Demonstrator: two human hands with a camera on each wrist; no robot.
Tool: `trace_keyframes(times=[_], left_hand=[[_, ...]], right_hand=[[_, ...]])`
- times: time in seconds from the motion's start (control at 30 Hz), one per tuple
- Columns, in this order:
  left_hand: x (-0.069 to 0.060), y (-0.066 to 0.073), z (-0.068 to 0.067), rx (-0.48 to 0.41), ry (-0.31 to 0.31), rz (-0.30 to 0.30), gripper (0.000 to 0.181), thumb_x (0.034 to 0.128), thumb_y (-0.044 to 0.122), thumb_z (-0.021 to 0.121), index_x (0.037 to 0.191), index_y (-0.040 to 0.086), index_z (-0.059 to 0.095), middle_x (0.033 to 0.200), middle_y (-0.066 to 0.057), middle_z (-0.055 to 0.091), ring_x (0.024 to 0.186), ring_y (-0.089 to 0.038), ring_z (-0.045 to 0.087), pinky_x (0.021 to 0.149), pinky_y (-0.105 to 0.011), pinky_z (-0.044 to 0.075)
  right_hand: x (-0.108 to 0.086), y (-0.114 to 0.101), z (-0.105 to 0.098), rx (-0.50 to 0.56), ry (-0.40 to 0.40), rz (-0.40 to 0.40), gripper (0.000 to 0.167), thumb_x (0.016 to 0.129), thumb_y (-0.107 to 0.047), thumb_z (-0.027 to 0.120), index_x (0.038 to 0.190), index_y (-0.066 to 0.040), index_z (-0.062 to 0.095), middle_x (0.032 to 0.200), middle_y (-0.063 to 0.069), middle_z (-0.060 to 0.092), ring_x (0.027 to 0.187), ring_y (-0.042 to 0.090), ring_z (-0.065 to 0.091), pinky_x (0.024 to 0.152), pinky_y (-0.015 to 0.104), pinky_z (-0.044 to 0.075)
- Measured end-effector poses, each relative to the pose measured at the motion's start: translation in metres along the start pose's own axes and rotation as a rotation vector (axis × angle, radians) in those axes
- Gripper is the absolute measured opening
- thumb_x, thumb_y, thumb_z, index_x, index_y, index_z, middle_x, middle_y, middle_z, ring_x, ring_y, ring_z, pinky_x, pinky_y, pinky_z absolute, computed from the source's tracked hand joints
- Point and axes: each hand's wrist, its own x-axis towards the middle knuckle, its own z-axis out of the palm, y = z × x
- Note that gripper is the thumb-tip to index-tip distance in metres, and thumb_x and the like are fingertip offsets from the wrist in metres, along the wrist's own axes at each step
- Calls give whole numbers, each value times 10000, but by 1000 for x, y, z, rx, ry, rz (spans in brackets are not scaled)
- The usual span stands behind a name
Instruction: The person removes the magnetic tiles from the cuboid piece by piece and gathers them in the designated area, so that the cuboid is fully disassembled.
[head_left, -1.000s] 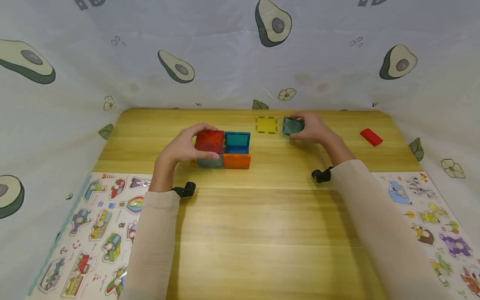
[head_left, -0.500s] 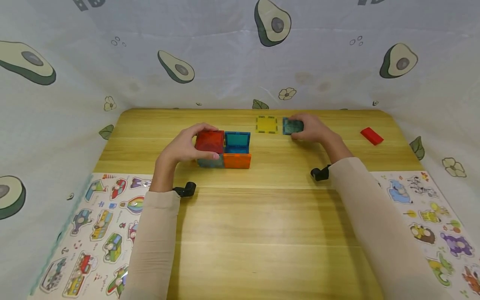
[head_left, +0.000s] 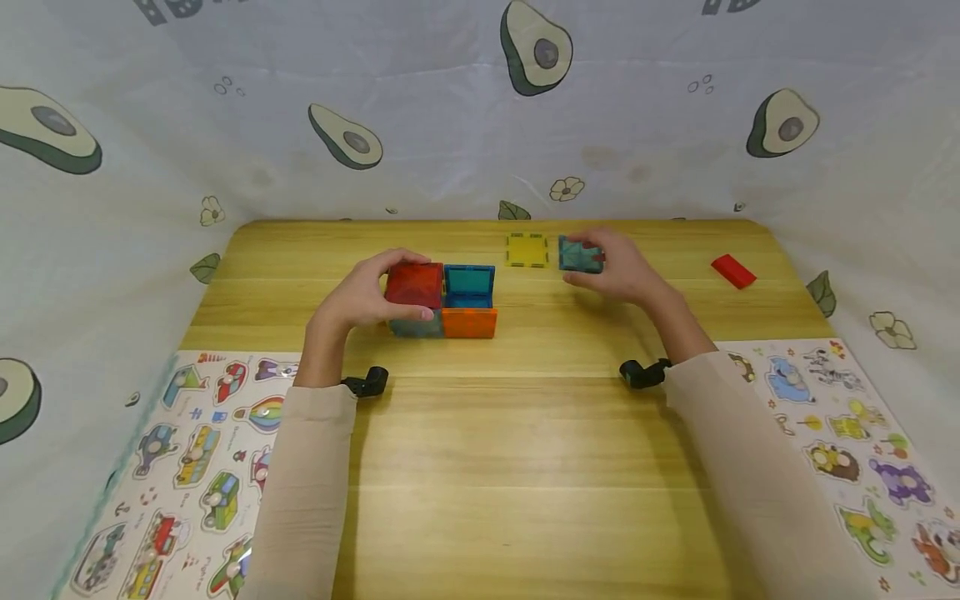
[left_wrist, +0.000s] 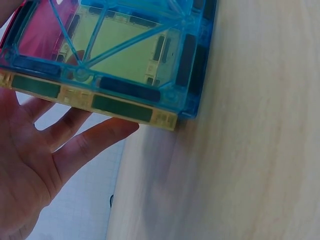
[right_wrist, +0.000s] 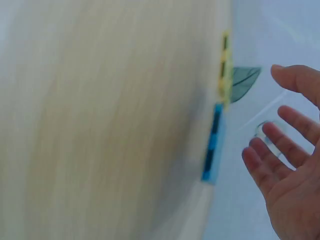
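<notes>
My left hand (head_left: 360,292) spans the left part of a box built from magnetic tiles (head_left: 470,322), thumb at the front and fingers behind. Red, grey-blue, orange and blue tiles form it; its right part is uncovered on top. In the left wrist view, a clear blue tile wall (left_wrist: 135,55) with a yellow-edged tile beneath is close to my fingers. A blue square magnetic tile (head_left: 577,257) lies flat near the table's back edge, beside a yellow square tile (head_left: 527,250). Just over the blue tile is my right hand (head_left: 618,268), fingers spread and apart from it in the right wrist view (right_wrist: 295,155).
A small red block (head_left: 733,271) lies at the right on the wooden table (head_left: 510,442). Picture puzzle boards rest on both sides, vehicles at left (head_left: 187,417) and animals at right (head_left: 802,433). An avocado-printed sheet (head_left: 450,100) rises behind the table.
My right hand held the blue tile slightly raised, lowered it flat beside the yellow tile, and its fingers have loosened from it. The left hand stays on the tile box. The head view shifts slightly.
</notes>
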Motion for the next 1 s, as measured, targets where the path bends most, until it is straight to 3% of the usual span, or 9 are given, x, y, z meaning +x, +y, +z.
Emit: trace_keyframes(times=[0.17,0.37,0.8,1.0], left_hand=[[-1,1,0,17,1,-14,750,763,347,911,1419,253,560,1378,-25,584,1253,-244,515,954,-481,584],[-1,1,1,20,4,-18,750,760,354,912,1416,255,560,1374,-23,586,1252,-243,515,960,-482,580],[1,0,1,8,2,-2,745,761,332,911,1414,242,564,1363,-30,593,1230,-243,526,941,-476,585],[0,0,1,6,5,-8,743,763,337,910,1414,244,563,1363,-31,592,1235,-242,524,949,-475,583]], right_hand=[[-11,-22,10,129,42,-67,635,926,-209,775,1483,-54,512,1509,200,508,1335,417,520,1106,603,455],[-19,-43,27,165,57,-142,638,916,-221,791,1473,-66,521,1489,182,536,1323,393,540,1110,560,474],[-26,-64,56,334,-15,-203,591,904,-203,812,1437,-126,569,1455,148,576,1292,347,565,1082,514,512],[-26,-69,66,351,-37,-225,580,911,-207,806,1433,-96,579,1385,163,617,1237,338,620,1061,513,528]])
